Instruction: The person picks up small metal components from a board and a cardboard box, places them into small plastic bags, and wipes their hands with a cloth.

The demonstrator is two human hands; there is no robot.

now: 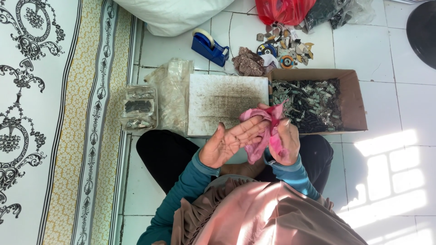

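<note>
My left hand is held palm up above my lap, fingers stretched toward a pink cloth. My right hand grips that cloth and presses it against the left fingertips. Both hands hover just in front of a stained white board lying on the tiled floor. To the right of the board stands a cardboard box filled with several small dark and silvery parts.
A clear plastic container and a crumpled clear bag lie left of the board. Behind are a blue tape dispenser, a scrap pile, a red bag and a white sack. A patterned rug covers the left.
</note>
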